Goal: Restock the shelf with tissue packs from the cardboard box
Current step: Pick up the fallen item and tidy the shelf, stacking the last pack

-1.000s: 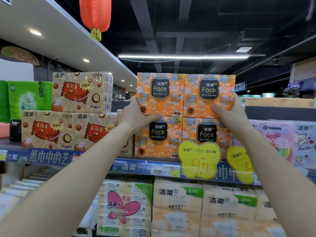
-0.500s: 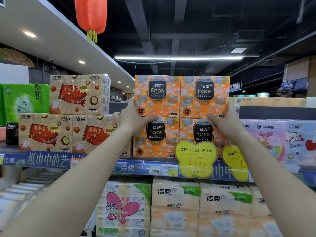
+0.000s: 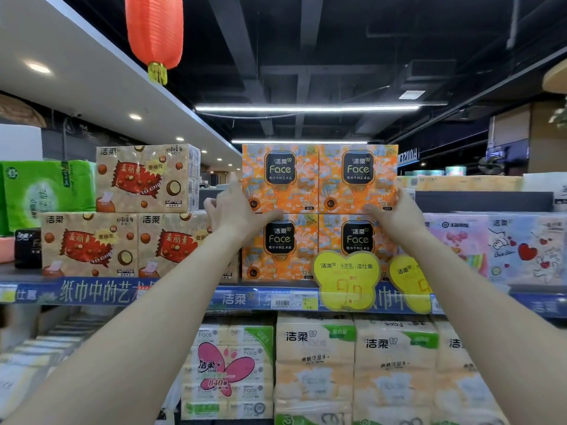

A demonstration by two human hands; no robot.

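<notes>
Thumbs press the front of the orange Face tissue pack [image 3: 306, 194] while the left hand [image 3: 236, 210] and right hand [image 3: 395, 216] wrap fingers round its ends, atop matching packs [image 3: 302, 243] on the shelf [image 3: 236, 299].

The left hand [image 3: 234, 211] and right hand [image 3: 395, 217] grip the lower corners of an orange tissue pack [image 3: 319, 188], thumbs on its front. It rests on a matching lower pack [image 3: 294, 256] on the shelf [image 3: 92, 293], beside brown packs [image 3: 89, 243].
</notes>
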